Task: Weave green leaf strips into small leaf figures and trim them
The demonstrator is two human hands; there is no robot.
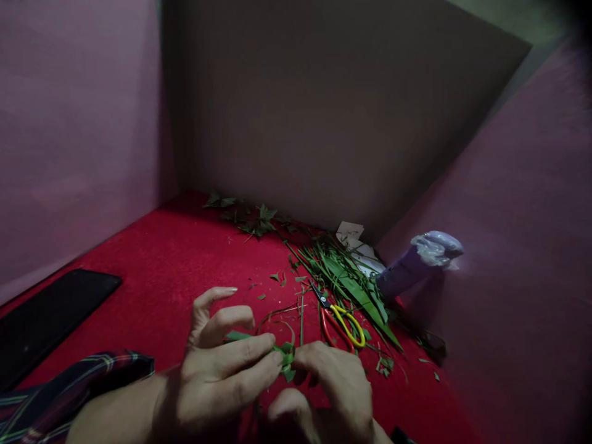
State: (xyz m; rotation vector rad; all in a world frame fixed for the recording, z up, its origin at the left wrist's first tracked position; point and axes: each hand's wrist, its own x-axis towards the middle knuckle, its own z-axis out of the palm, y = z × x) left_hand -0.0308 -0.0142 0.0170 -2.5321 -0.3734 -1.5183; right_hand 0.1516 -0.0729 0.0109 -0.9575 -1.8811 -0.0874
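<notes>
Head view only. Held at fingertips of left hand (226, 370): small piece of green leaf (287, 356), folded and flat-sided, with pointed ends, just above near part of smooth red cloth surface (161, 265). Two fingers pressed on it, two others raised and curled clear; thumb hidden. At other side of the leaf piece: right hand (335, 373), index finger bent to touch it, thumb apart and lower. Cannot tell whether gripping too.

Just beyond right hand: scissors (327, 304) with short black metal blades, one red and one yellow looped handle, smooth-coated. Toward right edge: loose heap of thin green stems (332, 262), stringy, tangled; across it, one long broad glossy leaf blade (361, 295), tapering to a point. Along far edge: dry-looking lobed leaves (263, 221), star-shaped. Near far right corner: creased white paper (350, 231), then tilted purple cylinder (402, 271), top wrapped in crinkled clear plastic (432, 250). Between heap and right edge: tiny green leaf scraps (385, 365), irregular, curled.

By left edge: flat black slab (55, 320), rectangular, rounded corners, dull sheen. Beside left forearm: dark plaid fabric (87, 385), soft folds, thin pale and red lines.
</notes>
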